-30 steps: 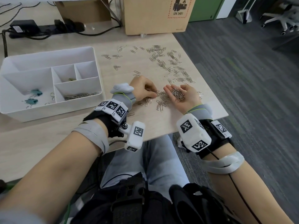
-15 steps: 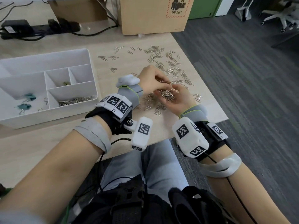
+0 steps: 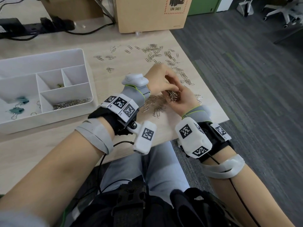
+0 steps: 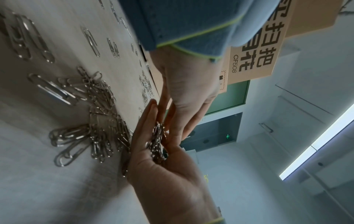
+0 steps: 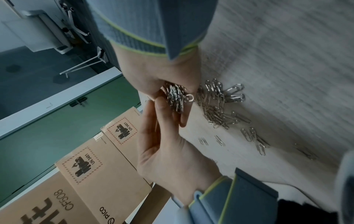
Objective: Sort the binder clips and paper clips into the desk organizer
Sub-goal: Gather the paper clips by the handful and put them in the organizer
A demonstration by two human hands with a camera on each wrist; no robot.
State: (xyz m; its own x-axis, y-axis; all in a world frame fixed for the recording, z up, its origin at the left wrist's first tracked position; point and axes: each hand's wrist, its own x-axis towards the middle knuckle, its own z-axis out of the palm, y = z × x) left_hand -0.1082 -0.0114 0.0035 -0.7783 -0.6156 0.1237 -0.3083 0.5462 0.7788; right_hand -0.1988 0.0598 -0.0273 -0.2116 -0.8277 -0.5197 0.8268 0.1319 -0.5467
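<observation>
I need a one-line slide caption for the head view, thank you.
Left hand picks from paper clips cupped in right hand, beside white organizer.

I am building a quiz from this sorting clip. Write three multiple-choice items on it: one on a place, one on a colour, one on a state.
1. Where do the organizer's paper clips lie?
A. front long compartment
B. back compartment
C. small square compartment

2. What colour are the binder clips in the organizer?
A. red
B. teal
C. yellow

3. What is the right hand doing?
A. lying flat on the table
B. cupping a heap of paper clips
C. gripping the organizer

Answers: 1 A, silver clips fill the front compartment; 2 B, both look teal; 3 B, its palm holds clips while the left hand reaches in.
</observation>
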